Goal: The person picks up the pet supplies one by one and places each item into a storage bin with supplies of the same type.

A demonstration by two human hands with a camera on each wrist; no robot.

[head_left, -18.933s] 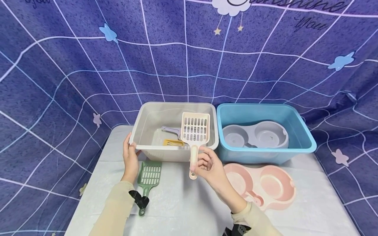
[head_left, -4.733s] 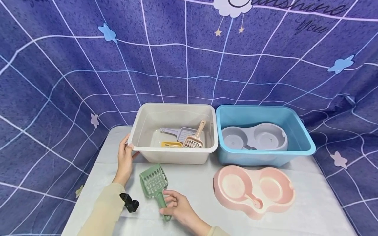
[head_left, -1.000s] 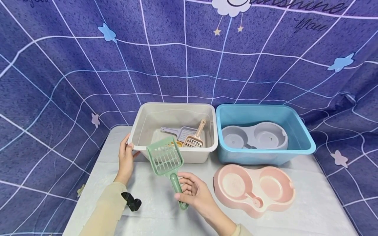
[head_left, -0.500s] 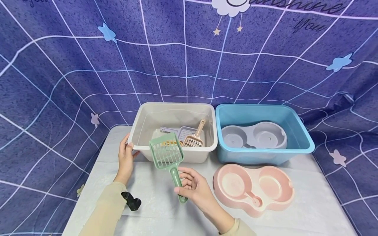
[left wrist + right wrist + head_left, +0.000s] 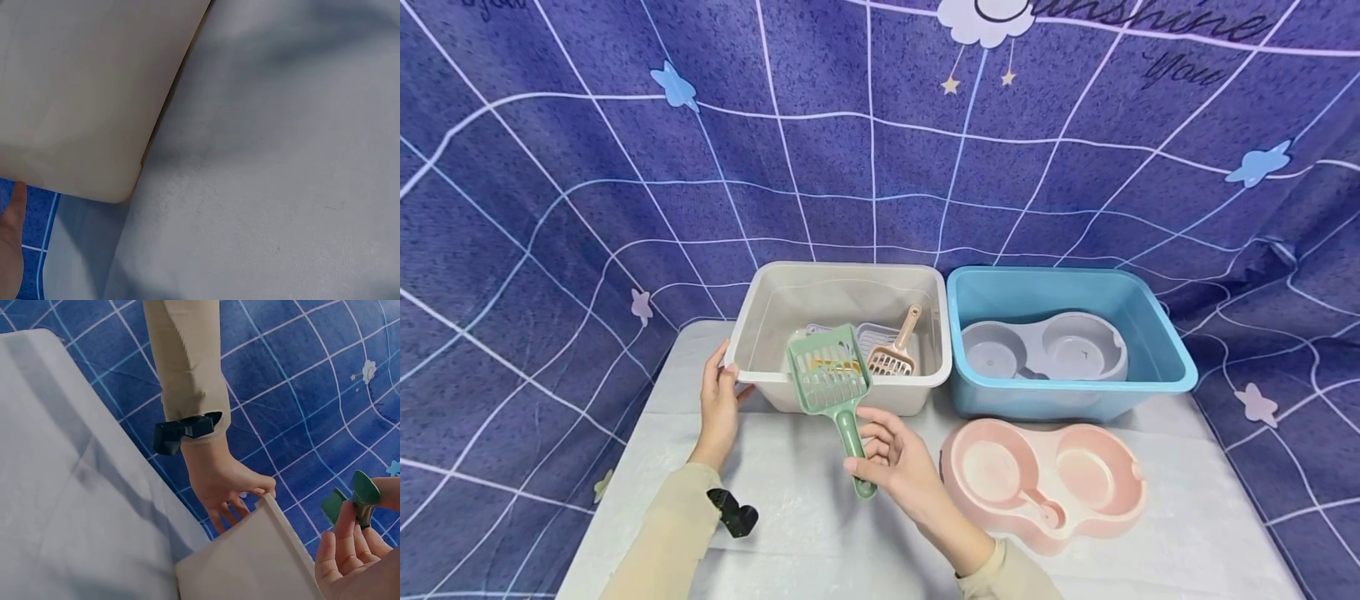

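In the head view my right hand holds a green slotted litter scoop by its handle, thumb and fingers around it. Its slotted head is raised over the front rim of the beige litter box. My left hand grips the box's front left corner, thumb at the rim and fingers against the side, as the right wrist view also shows. Inside lie a lilac scoop, a tan scoop and a yellow one, partly hidden behind the green scoop. The left wrist view shows only a fingertip beside the box wall.
Beside the beige box stands a blue litter box with a grey double bowl inside. A pink double bowl sits on the white-covered table in front. A blue patterned cloth hangs behind.
The tan scoop went from my right hand into the beige box. My right hand picked the green scoop up from the table and moved it forward, above the box's front rim. The left hand stayed.
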